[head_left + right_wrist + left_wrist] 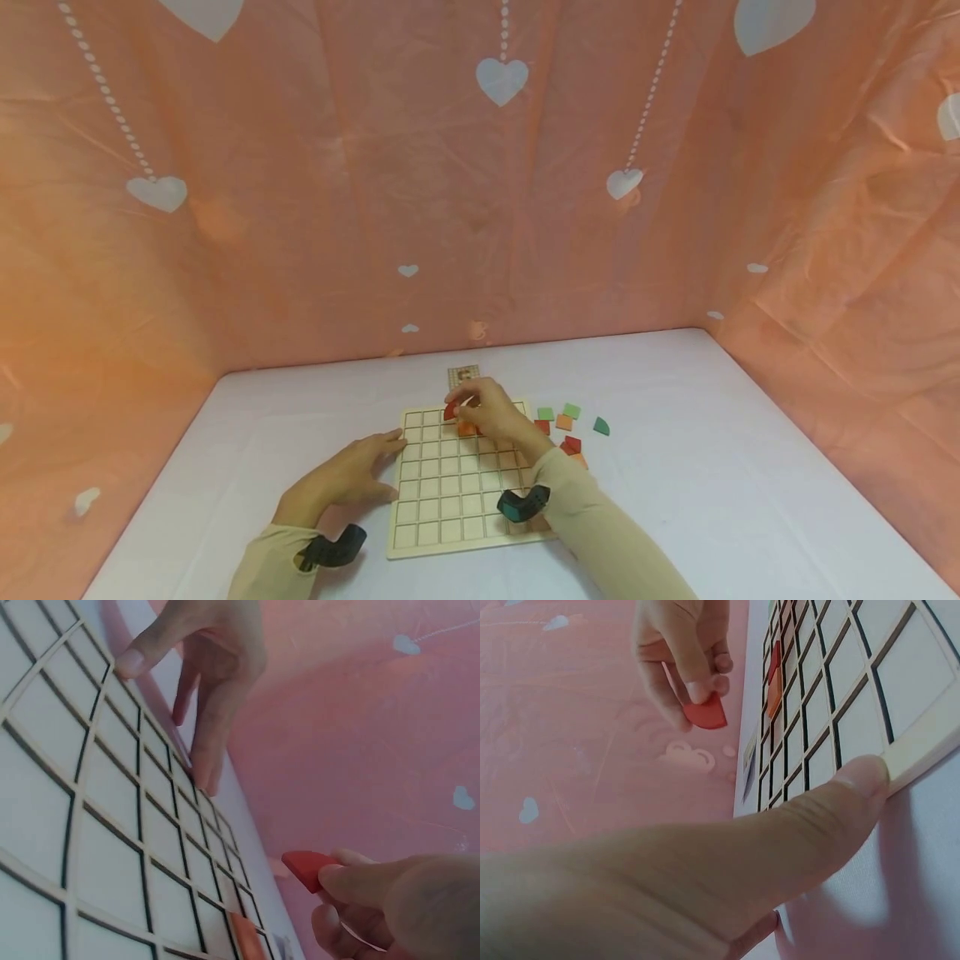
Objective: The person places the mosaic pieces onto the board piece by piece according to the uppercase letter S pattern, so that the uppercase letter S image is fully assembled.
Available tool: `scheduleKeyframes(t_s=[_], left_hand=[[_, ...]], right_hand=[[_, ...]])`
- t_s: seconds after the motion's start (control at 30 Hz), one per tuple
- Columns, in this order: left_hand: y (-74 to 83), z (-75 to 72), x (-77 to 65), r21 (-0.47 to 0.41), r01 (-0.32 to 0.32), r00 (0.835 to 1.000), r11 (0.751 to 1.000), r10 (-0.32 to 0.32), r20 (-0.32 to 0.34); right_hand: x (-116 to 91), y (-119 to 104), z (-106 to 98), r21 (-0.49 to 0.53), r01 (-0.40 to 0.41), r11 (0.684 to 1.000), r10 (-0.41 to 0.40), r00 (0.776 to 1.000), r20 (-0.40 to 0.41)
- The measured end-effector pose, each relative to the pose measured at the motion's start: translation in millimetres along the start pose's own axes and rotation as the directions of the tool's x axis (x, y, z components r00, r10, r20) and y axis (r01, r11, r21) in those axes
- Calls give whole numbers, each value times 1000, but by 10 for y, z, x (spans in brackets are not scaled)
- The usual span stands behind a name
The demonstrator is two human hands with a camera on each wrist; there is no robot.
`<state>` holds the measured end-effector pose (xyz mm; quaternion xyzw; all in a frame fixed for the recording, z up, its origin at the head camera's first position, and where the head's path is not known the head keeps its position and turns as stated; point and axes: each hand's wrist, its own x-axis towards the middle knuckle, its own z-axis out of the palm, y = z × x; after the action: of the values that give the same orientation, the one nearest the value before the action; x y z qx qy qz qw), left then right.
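My right hand [491,412] pinches a red quarter-round tile [306,868] between thumb and fingers, raised over the far part of a pale wooden grid board [450,508]. In the left wrist view that red tile [707,714] points its curved side down. On the board beneath the hand lies an orange tile [467,429], with a red tile [773,661] beside it, partly hidden from the head view. My left hand [352,471] rests at the board's left edge, fingers spread, its thumb [862,776] against the rim.
Right of the board lie loose tiles: light green squares [572,411], an orange square [564,422], a red square [542,427], a dark green quarter-round [602,426], and red and orange pieces near my right forearm. A small patterned card [463,372] lies behind the board.
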<state>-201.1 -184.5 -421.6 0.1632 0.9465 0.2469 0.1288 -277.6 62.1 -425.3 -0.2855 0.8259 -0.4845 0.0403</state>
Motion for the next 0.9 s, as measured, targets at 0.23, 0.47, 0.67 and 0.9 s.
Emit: scheduleKeyframes(t_s=[0.23, 0.47, 0.67, 0.9], left_hand=[[-10, 13, 8, 3, 2, 1000, 1000, -2, -9], [-10, 12, 9, -3, -2, 1000, 1000, 2, -12], [-9, 7, 4, -8, -8, 1000, 1000, 8, -7], [-15, 3, 1, -1, -9, 1000, 1000, 9, -6]], right_hand=[[39, 43, 128, -149, -80, 986, 76, 997, -29], [11, 40, 210, -286, -78, 955, 67, 997, -48], [3, 40, 243, -320, -101, 942, 88, 995, -54], [1, 53, 268, -353, -101, 930, 87, 995, -54]])
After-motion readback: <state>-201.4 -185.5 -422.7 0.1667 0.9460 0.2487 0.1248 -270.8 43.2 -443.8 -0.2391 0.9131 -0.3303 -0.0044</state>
